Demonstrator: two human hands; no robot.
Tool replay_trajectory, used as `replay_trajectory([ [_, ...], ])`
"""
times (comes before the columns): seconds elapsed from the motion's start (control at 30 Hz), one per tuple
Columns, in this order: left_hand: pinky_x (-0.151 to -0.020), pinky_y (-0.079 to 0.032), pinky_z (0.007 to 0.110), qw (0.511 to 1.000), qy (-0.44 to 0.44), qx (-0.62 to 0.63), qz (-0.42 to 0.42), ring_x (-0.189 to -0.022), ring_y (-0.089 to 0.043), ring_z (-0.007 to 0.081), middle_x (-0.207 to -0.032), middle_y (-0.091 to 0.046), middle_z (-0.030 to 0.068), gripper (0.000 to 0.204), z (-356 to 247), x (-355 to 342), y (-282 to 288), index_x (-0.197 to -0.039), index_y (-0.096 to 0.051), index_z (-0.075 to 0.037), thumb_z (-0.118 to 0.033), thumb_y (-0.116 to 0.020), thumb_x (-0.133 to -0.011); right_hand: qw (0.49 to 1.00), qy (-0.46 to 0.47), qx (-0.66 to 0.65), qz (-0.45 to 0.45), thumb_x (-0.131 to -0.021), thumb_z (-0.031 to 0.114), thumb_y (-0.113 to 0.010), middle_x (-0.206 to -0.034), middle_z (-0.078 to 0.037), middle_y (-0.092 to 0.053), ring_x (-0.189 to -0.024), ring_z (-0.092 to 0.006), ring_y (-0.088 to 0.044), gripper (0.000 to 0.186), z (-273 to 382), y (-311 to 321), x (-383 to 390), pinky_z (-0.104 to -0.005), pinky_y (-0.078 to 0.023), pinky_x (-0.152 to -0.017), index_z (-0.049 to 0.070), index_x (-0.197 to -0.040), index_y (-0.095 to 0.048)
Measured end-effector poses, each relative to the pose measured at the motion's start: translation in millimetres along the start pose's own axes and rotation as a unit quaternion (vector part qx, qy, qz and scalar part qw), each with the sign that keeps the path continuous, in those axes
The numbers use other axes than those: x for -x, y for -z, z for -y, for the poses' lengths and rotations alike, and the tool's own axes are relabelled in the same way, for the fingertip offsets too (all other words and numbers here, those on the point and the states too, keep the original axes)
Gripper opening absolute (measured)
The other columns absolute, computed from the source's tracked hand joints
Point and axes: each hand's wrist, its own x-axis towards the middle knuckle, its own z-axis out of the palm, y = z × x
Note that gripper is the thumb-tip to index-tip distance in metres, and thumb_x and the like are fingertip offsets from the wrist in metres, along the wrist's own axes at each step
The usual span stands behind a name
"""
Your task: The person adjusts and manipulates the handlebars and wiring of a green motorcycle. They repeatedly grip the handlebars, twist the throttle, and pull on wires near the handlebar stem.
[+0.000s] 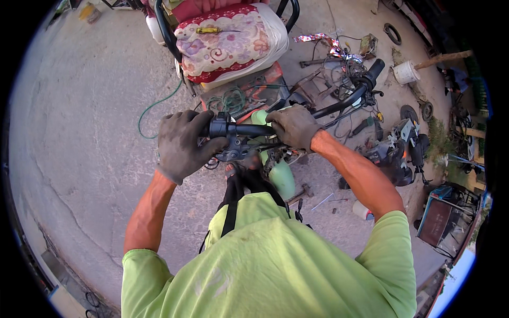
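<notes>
A black handlebar [347,102] runs across in front of me, its right end reaching up toward the upper right. My left hand [183,142], in a grey-brown work glove, is closed round the left end, thumb on the near side. Beside its fingers sits a black switch housing [220,127] with a lever bracket below it. Nearer the middle, my gloved right hand [294,126] grips the bar with its fingers wrapped over. The right grip [375,70] has no hand on it. Cables and a light green body panel [281,179] show beneath the bar, partly hidden.
Ahead stands a chair with a floral cushion [222,45], a yellow-handled screwdriver [209,31] lying on it. Green cord [232,100] lies at its foot. Motor parts [400,151] and a hammer [301,194] are on the concrete to the right, near a white bucket [406,72].
</notes>
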Motion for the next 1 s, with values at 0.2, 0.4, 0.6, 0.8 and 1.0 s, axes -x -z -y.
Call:
replay_trajectory([
  [0.2, -0.086, -0.044, 0.043, 1.000, 0.001, 0.001, 0.007, -0.091, -0.063, 0.0293, -0.093, -0.066, 0.0081, 0.063, -2, -3, 1, -0.117, -0.072, -0.008, -0.050, -0.084, -0.072, 0.998, -0.019, -0.061, 0.020, -0.099, 0.029, -0.056, -0.080, -0.017, -0.072, -0.078, -0.0393, -0.069, 0.027, -9, -9, -3, -0.0520, -0.051, -0.076, 0.012, -0.118, -0.067],
  [0.4, -0.085, -0.044, 0.043, 1.000, 0.006, -0.001, 0.025, -0.090, -0.063, 0.0297, -0.094, -0.067, 0.0088, 0.066, -3, -8, -1, -0.118, -0.072, -0.006, -0.049, -0.084, -0.070, 0.995, -0.074, -0.069, -0.018, -0.101, 0.030, -0.052, -0.080, -0.018, -0.072, -0.079, -0.0389, -0.071, 0.028, -1, -12, -15, -0.0534, -0.052, -0.074, 0.013, -0.119, -0.065],
  [0.6, -0.085, -0.044, 0.044, 1.000, -0.001, 0.004, 0.023, -0.090, -0.064, 0.0296, -0.094, -0.068, 0.0093, 0.065, -9, -9, -2, -0.118, -0.072, -0.003, -0.045, -0.084, -0.070, 0.993, -0.100, -0.056, -0.011, -0.104, 0.033, -0.050, -0.079, -0.018, -0.071, -0.075, -0.0397, -0.070, 0.030, -4, -22, -25, -0.0529, -0.052, -0.071, 0.012, -0.121, -0.063],
  [0.8, -0.089, -0.047, 0.042, 1.000, -0.002, 0.004, 0.021, -0.093, -0.065, 0.0310, -0.100, -0.070, 0.0112, 0.060, -17, -12, 1, -0.118, -0.073, -0.002, -0.028, -0.086, -0.066, 0.992, -0.110, -0.065, 0.000, -0.103, 0.036, -0.049, -0.082, -0.018, -0.074, -0.079, -0.0396, -0.072, 0.033, -9, -25, -23, -0.0518, -0.054, -0.076, 0.008, -0.110, -0.066],
  [1.0, -0.086, -0.047, 0.043, 1.000, 0.013, 0.005, 0.022, -0.092, -0.065, 0.0306, -0.100, -0.071, 0.0107, 0.054, -22, -11, -2, -0.118, -0.073, -0.003, -0.023, -0.083, -0.069, 0.970, -0.226, -0.092, -0.004, -0.103, 0.038, -0.046, -0.088, -0.017, -0.076, -0.084, -0.0379, -0.073, 0.038, 1, -18, -51, -0.0527, -0.055, -0.078, 0.008, -0.107, -0.069],
])
